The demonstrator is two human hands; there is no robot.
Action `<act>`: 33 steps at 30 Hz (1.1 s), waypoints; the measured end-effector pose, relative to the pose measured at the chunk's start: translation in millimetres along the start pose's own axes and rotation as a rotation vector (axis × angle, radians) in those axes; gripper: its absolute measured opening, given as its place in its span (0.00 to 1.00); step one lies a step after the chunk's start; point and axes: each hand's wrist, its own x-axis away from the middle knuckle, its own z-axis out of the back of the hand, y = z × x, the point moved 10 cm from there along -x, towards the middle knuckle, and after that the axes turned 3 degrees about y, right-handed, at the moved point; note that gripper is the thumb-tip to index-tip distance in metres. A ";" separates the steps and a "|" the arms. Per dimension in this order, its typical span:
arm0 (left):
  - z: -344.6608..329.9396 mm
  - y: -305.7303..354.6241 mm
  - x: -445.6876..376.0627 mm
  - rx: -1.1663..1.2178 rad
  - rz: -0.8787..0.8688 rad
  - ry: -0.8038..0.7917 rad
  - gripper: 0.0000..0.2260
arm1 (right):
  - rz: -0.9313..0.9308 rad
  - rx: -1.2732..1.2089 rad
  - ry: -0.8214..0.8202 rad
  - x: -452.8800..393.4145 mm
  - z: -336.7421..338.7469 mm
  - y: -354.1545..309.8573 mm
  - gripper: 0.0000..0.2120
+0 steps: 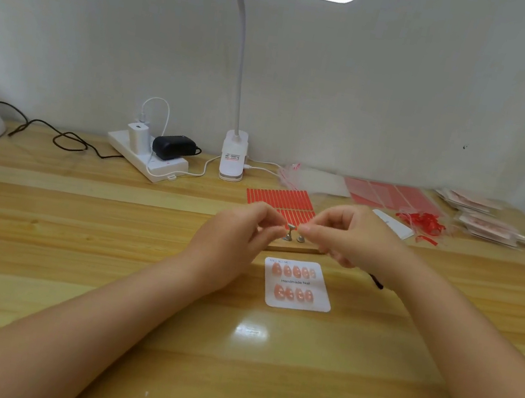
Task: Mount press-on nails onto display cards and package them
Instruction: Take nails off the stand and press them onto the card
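Observation:
A white display card [297, 284] printed "Handmade Nail" lies on the wooden table with two rows of pink press-on nails stuck on it. Just behind it a wooden strip [294, 248] carries small metal nail stands [300, 239]. My left hand [242, 230] pinches one metal stand [290, 228] above the strip. My right hand [345, 233] meets it from the right, fingertips pinched at the stand's top; what it pinches is too small to tell.
A red sheet of adhesive strips [280, 200] lies behind my hands. Clear bags [313, 179], red sheets [390, 194], red peel scraps [424, 222] and packaged sets [483, 218] are at the back right. A clip lamp [233, 155] and power strip [147, 155] stand at the back.

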 end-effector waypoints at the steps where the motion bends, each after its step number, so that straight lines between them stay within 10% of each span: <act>1: -7.5 -3.6 0.4 -0.097 0.021 -0.059 0.07 | -0.013 0.122 -0.053 0.6 -0.7 2.7 0.14; 6: -19.6 -4.9 2.5 -0.468 -0.039 -0.126 0.09 | -0.097 0.642 -0.195 2.6 -1.6 25.2 0.27; 13: -26.3 -0.3 5.0 -0.511 -0.073 -0.159 0.09 | -0.165 0.731 -0.345 6.1 -9.1 44.8 0.52; 25: -18.4 -23.0 4.0 0.012 0.220 -0.064 0.04 | -0.101 0.774 -0.341 3.5 -10.7 40.3 0.44; 33: 23.7 -31.3 -3.2 0.425 0.291 0.222 0.07 | -0.052 0.141 -0.256 4.1 -18.0 23.4 0.22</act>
